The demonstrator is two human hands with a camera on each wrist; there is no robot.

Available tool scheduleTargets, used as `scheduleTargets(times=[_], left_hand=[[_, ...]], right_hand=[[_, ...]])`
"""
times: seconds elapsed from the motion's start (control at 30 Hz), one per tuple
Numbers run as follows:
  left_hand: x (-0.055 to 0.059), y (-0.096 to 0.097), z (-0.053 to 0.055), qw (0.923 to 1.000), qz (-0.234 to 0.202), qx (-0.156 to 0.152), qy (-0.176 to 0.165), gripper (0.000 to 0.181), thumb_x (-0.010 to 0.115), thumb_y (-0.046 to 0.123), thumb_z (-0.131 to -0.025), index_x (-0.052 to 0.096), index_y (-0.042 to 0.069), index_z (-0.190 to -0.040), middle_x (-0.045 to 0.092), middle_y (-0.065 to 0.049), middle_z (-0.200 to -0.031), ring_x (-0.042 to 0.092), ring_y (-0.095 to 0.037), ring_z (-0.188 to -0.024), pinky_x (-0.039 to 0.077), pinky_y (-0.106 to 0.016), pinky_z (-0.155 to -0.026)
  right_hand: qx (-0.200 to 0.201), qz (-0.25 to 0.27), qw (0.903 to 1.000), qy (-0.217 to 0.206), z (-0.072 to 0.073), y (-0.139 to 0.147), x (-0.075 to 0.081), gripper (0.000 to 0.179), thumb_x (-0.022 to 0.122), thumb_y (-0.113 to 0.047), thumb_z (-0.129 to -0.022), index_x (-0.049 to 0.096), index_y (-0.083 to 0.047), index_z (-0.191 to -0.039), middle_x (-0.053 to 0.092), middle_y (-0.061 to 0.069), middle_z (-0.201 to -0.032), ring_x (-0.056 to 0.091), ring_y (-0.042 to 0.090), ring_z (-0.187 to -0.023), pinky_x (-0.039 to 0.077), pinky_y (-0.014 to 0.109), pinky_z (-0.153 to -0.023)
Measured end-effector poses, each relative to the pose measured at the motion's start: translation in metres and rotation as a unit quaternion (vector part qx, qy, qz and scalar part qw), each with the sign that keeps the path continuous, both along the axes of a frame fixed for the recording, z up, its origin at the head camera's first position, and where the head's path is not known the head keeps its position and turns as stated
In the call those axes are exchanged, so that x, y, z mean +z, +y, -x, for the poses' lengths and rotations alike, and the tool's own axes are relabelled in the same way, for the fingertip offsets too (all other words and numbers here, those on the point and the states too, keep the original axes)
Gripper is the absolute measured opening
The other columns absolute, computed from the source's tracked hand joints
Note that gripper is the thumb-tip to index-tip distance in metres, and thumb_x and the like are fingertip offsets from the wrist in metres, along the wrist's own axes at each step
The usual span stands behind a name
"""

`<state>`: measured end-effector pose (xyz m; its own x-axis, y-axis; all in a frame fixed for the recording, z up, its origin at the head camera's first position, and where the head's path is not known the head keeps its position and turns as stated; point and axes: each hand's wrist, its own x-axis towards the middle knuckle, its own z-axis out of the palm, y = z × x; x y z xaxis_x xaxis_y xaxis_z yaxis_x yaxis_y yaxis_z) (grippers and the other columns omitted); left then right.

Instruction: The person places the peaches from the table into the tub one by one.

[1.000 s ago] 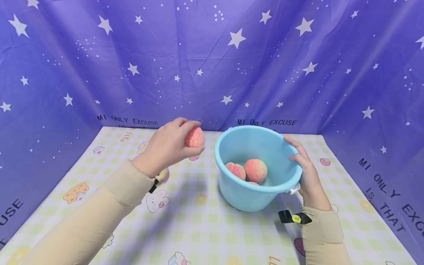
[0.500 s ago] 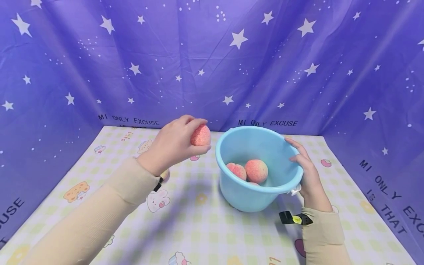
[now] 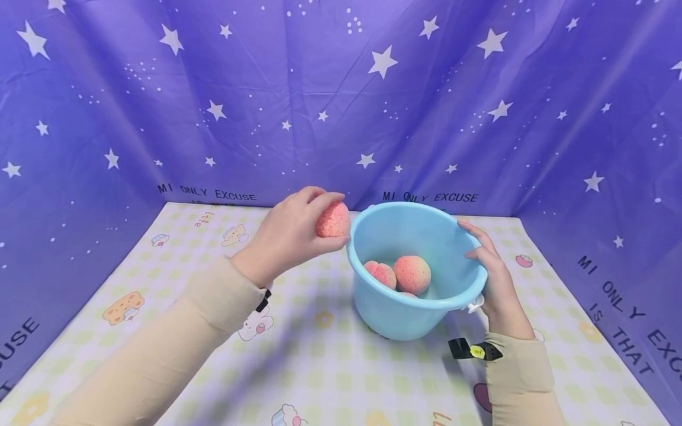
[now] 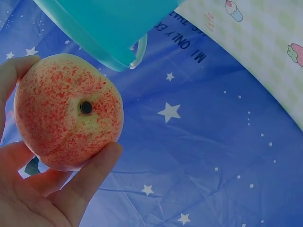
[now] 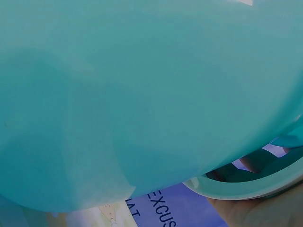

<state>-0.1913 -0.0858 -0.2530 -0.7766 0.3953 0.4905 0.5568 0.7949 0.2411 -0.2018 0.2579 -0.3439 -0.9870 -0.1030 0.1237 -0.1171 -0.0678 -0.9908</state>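
Note:
My left hand (image 3: 298,228) grips a pinkish-red peach (image 3: 333,220) between thumb and fingers. It is just left of the rim of a light blue bucket (image 3: 396,319), raised above the table. In the left wrist view the speckled peach (image 4: 68,123) shows a dark stem hole, with part of the bucket (image 4: 109,23) beyond it. Inside the bucket lie a peach (image 3: 412,275), a second peach (image 3: 379,274) and the top of a third, mostly hidden by the near wall. My right hand (image 3: 498,281) holds the bucket's right rim, fingers over the edge; the bucket wall (image 5: 142,104) fills most of the right wrist view.
A checked cartoon-print tablecloth (image 3: 319,378) covers the table. Purple star-patterned cloth (image 3: 298,89) hangs behind and on both sides. A white handle joint (image 3: 475,303) sits on the bucket's right side near my right hand.
My left hand has moved right with the peach, closing the gap to the bucket's rim. The bucket, the peaches inside and my right hand stay in place.

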Motion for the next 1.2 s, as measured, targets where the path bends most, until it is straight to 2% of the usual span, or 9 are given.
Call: scheduleTargets(times=[0.53, 0.73, 1.2], left_hand=[[0.001, 0.013, 0.0, 0.9998, -0.01, -0.018, 0.006, 0.061, 0.077, 0.041, -0.08, 0.062, 0.017, -0.133, 0.063, -0.009, -0.122, 0.064, -0.027, -0.102, 0.054, -0.042, -0.085], [0.0, 0.018, 0.0, 0.9996, -0.016, -0.021, 0.001, 0.061, 0.077, 0.041, -0.08, 0.061, 0.018, -0.135, 0.063, -0.007, -0.124, 0.063, -0.027, -0.106, 0.053, -0.041, -0.089], [0.0, 0.035, 0.001, 0.9987, -0.007, -0.049, -0.014, 0.063, 0.076, 0.042, -0.084, 0.057, 0.018, -0.139, 0.059, -0.007, -0.13, 0.06, -0.026, -0.114, 0.049, -0.041, -0.098]], right_hand=[[-0.001, 0.0, 1.0, 0.0, 0.0, -0.001, 0.0, 0.065, 0.027, -0.004, -0.091, 0.035, -0.027, -0.151, 0.024, -0.004, -0.156, 0.032, 0.015, -0.134, 0.036, 0.024, -0.097], [-0.001, -0.001, 1.0, 0.001, 0.0, -0.001, 0.0, 0.065, 0.027, -0.004, -0.09, 0.035, -0.027, -0.151, 0.024, -0.004, -0.156, 0.031, 0.015, -0.134, 0.036, 0.023, -0.097], [0.001, 0.001, 1.0, 0.002, 0.001, -0.001, -0.001, 0.064, 0.027, -0.004, -0.091, 0.036, -0.027, -0.15, 0.024, -0.004, -0.156, 0.031, 0.016, -0.134, 0.036, 0.023, -0.096]])
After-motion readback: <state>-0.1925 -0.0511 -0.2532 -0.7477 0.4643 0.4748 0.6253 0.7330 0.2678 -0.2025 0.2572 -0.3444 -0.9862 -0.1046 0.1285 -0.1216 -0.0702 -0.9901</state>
